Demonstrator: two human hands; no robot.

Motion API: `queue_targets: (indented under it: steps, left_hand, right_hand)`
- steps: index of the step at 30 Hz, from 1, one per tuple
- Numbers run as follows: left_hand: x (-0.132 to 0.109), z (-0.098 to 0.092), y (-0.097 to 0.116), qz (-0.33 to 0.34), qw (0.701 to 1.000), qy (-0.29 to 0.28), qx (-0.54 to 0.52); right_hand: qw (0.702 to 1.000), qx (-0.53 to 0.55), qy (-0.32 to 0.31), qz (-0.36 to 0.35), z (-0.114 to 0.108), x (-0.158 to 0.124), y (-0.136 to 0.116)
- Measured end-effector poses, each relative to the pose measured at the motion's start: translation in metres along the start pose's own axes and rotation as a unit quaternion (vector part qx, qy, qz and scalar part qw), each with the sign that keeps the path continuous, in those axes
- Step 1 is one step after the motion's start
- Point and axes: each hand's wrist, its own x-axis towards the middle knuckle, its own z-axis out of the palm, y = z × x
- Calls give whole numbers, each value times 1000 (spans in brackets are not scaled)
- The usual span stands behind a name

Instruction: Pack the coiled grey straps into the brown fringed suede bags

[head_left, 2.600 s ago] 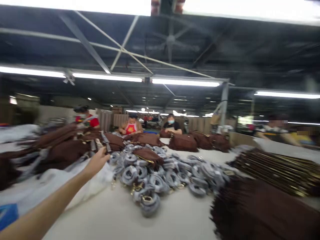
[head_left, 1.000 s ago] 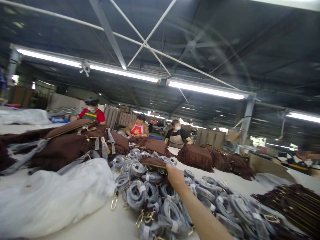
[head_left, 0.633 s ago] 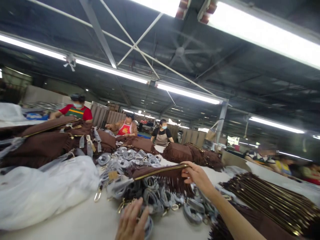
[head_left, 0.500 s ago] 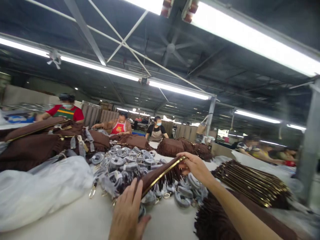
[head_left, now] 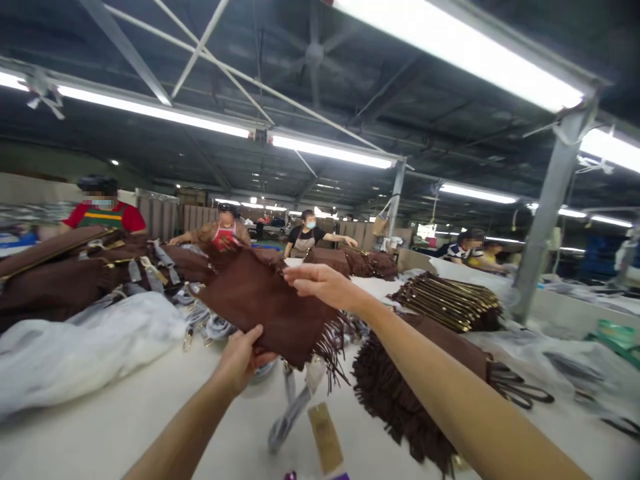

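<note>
Interior of a large workshop, with a stout grey post point(head_left: 553, 207) as reference. From the upper left, a bright tube light point(head_left: 465, 50) slants down toward the head of the post. Farther back and to its left stands a thinner column point(head_left: 397, 190), where a row of tube lights point(head_left: 333, 152) ends. High to the post's left, pale crossed bars point(head_left: 200, 50) and a blurred ceiling fan point(head_left: 315, 53) lie beneath the dark ceiling point(head_left: 450, 110). Well left of it, upright brown panels point(head_left: 163, 217) line the background; below left extends a white tabletop point(head_left: 95, 433).
</note>
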Motion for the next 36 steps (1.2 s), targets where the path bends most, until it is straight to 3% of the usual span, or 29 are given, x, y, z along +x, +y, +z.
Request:
queue_targets:
  steps: [3,7,11,13,14,16,18,21,25,28,30,32,34,36]
  left_hand:
    - [0,-29,-12,-40,997,58,-18]
    - [0,-50,-23,-63,993,94,-35]
    - [-5,-44,-24,-28,996,78,-35]
    - [-7,-39,-22,-9,998,64,-27]
    - [-9,-38,-20,-4,998,57,-22]
    - [-11,-38,-17,-2,999,44,-9]
    - [-14,-43,-18,-11,999,33,3]
    - [-21,-56,-33,-42,998,31,19]
    - [-33,-76,-68,-105,993,47,26]
    - [-46,-87,-84,-114,982,-10,148]
    - [-57,-88,-87,-60,933,-86,345]
    - [-70,-82,-89,22,820,-132,556]
    - [-81,-72,-92,84,695,-140,701]
    - [-87,-61,-99,104,613,-121,774]
  right_hand:
    - [994,-13,-21,104,29,-46,45]
    - [980,17,25,196,79,-102,83]
    - [942,251,33,222,118,-119,89]
    - [916,347,69,191,124,-115,84]
    - [918,341,90,179,122,-112,81]
    - [946,248,93,185,108,-109,76]
    - [975,84,21,205,88,-111,72]
    - [970,-112,-83,201,74,-121,71]
    - [951,-265,-65,143,108,-141,84]
    - [945,-298,-82,106,140,-148,103]
    - [947,-287,-98,104,150,-148,116]
    - [950,-277,-103,99,150,-146,127]
    - [953,-267,-112,88,147,-142,134]
    - [953,-268,-107,86,146,-141,137]
